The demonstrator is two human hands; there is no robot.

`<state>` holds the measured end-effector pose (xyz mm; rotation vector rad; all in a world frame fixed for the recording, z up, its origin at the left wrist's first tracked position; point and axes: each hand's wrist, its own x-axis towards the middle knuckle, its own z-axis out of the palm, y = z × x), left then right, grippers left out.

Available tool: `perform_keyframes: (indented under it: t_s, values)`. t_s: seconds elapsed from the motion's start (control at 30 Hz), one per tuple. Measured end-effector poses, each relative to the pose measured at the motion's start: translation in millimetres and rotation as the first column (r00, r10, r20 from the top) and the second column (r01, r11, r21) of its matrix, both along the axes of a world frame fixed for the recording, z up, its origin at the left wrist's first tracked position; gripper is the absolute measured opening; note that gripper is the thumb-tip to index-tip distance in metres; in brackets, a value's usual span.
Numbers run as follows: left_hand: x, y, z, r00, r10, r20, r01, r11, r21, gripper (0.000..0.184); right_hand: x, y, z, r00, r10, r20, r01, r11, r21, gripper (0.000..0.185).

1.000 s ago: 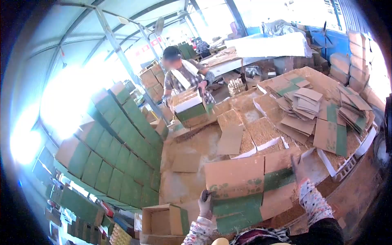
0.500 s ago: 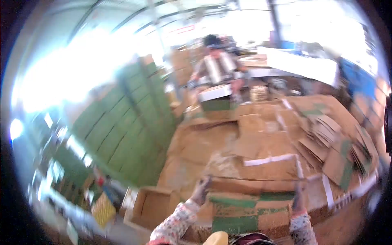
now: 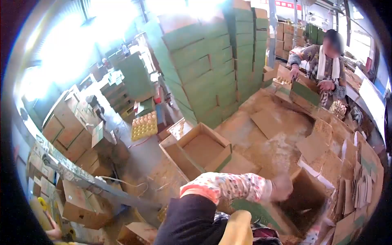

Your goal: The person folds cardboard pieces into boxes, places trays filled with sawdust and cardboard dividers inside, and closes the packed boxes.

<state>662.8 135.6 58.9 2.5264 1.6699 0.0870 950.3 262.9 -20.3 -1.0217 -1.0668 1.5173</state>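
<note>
My left hand (image 3: 281,188), in a flowered sleeve, is closed at the upper left end of an open cardboard box (image 3: 307,192) with a green band. The hand is somewhat blurred and its fingertips are hidden. The box's inside looks dark, and the box stands on the cardboard-covered table (image 3: 269,141). Of my right arm only a bit of flowered sleeve (image 3: 313,233) shows at the box's near right side; the hand itself cannot be seen. Left of my left hand sits another open box (image 3: 204,148).
Across the table a co-worker (image 3: 326,67) handles a green-banded box (image 3: 305,93) near eggs (image 3: 338,109). Green boxes (image 3: 208,61) form a tall stack. A tray of eggs (image 3: 144,125) stands at left. Flattened cardboard (image 3: 361,188) lies at right. Another person's hand (image 3: 54,232) shows lower left.
The view has swung left, bringing the floor and stacked boxes in. Both hands were at the box's ends before; now only my left hand shows. The co-worker appears farther right.
</note>
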Motion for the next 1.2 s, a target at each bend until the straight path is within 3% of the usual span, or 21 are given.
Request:
perform_keyframes:
  t_s: [0.1, 0.2, 0.27, 0.33, 0.37, 0.43, 0.5, 0.57, 0.63, 0.7, 0.77, 0.8, 0.83, 0.87, 0.9, 1.0, 1.03, 1.07, 1.13, 1.17, 1.2]
  values:
    - [25.2, -12.0, -10.2, 0.964, -0.055, 0.258, 0.178, 0.858, -0.482, 0.060, -12.6, 27.5, -42.9, 0.804, -0.248, 0.540, -0.024, 0.894, 0.447, 0.059]
    - [26.9, -11.0, -18.6, 0.932, 0.023, 0.361, 0.266, 0.631, -0.729, 0.081, 6.3, 38.3, -93.4, 0.362, -0.388, 0.848, -0.198, 0.856, 0.477, 0.057]
    - [13.7, -15.8, -12.7, 0.956, 0.197, 0.216, -0.021, 0.784, -0.621, 0.098, 39.2, 69.3, -112.4, 0.405, -0.111, 0.908, -0.437, 0.848, 0.298, 0.056]
    - [-7.7, -21.8, -26.3, 0.805, 0.553, 0.214, -0.385, 0.762, -0.521, 0.107, 63.2, 99.8, -82.4, 0.431, 0.283, 0.857, -0.591, 0.806, 0.031, 0.052]
    - [-20.0, -19.8, -36.7, 0.642, 0.723, 0.255, -0.568, 0.672, -0.475, 0.108, 57.2, 99.5, -32.5, 0.507, 0.452, 0.734, -0.558, 0.821, -0.120, 0.048]
    - [-9.4, -17.2, -67.2, 0.582, 0.666, 0.466, -0.570, 0.743, -0.351, 0.107, 35.0, 87.9, 46.8, 0.777, 0.557, 0.294, -0.497, 0.829, -0.257, 0.043]
    - [-0.8, -25.4, -83.3, 0.554, 0.616, 0.560, -0.609, 0.758, -0.231, 0.105, -3.8, 33.2, 77.0, 0.823, 0.538, 0.182, -0.524, 0.843, -0.124, 0.041]
    - [-6.8, -27.6, -77.3, 0.546, 0.592, 0.593, -0.683, 0.724, -0.095, 0.104, -25.3, -44.0, 39.9, 0.603, 0.207, 0.770, -0.625, 0.723, 0.294, 0.042]
    - [-8.2, -25.0, -86.8, 0.391, 0.731, 0.559, -0.697, 0.632, -0.338, 0.102, -21.6, -92.4, 2.1, 0.443, -0.134, 0.887, -0.569, 0.722, 0.393, 0.042]
    - [-10.1, -7.5, -129.6, 0.239, 0.858, 0.454, -0.574, 0.502, -0.647, 0.102, -15.0, -102.2, -15.9, 0.447, -0.205, 0.871, -0.474, 0.771, 0.425, 0.043]
    - [-33.0, -15.0, -72.7, -0.012, 0.816, 0.578, 0.195, 0.569, -0.799, 0.075, -8.5, -95.6, -15.0, 0.454, -0.106, 0.885, -0.475, 0.811, 0.341, 0.043]
    - [-29.8, -14.8, -60.9, -0.152, 0.919, 0.364, 0.574, 0.382, -0.725, 0.064, -2.0, -87.1, -10.1, 0.456, 0.011, 0.890, -0.498, 0.832, 0.245, 0.044]
    - [-18.1, -18.1, -70.5, -0.180, 0.863, 0.471, 0.395, 0.502, -0.769, 0.057, 7.8, -75.1, -2.8, 0.446, 0.174, 0.878, -0.541, 0.834, 0.110, 0.044]
    - [-8.2, -13.9, -77.7, -0.177, 0.772, 0.610, 0.210, 0.635, -0.743, 0.051, 17.9, -64.7, 6.0, 0.443, 0.337, 0.831, -0.587, 0.809, -0.015, 0.044]
    - [-3.7, -29.3, -49.4, 0.233, 0.285, 0.930, -0.114, 0.957, -0.265, 0.058, 27.8, -51.0, 15.6, 0.448, 0.492, 0.747, -0.629, 0.767, -0.128, 0.044]
    - [-19.2, -76.8, -109.4, 0.799, 0.014, 0.601, -0.112, 0.986, 0.125, 0.068, 38.0, -26.7, 27.7, 0.471, 0.718, 0.513, -0.672, 0.668, -0.318, 0.045]
    - [-33.9, -73.6, -119.3, 0.907, -0.152, 0.393, 0.105, 0.985, 0.139, 0.067, 36.0, -22.5, 20.5, 0.457, 0.691, 0.560, -0.651, 0.689, -0.318, 0.046]
    - [-37.2, -67.5, -124.0, 0.810, 0.102, 0.577, -0.085, 0.995, -0.057, 0.064, 26.9, -27.1, 3.7, 0.428, 0.602, 0.674, -0.608, 0.743, -0.278, 0.046]
    - [-43.4, -57.7, -132.8, 0.229, 0.529, 0.817, -0.355, 0.827, -0.435, 0.058, 1.7, -41.4, -30.4, 0.383, 0.342, 0.858, -0.445, 0.883, -0.153, 0.047]
    - [-54.0, -29.8, -132.2, -0.180, 0.478, 0.860, -0.277, 0.814, -0.510, 0.061, -6.5, -49.3, -39.5, 0.458, 0.262, 0.850, -0.359, 0.929, -0.093, 0.047]
    - [-34.3, -7.4, -105.3, -0.192, 0.467, 0.863, -0.316, 0.803, -0.505, 0.061, -11.0, -51.6, -45.3, 0.585, 0.218, 0.781, -0.285, 0.957, -0.055, 0.047]
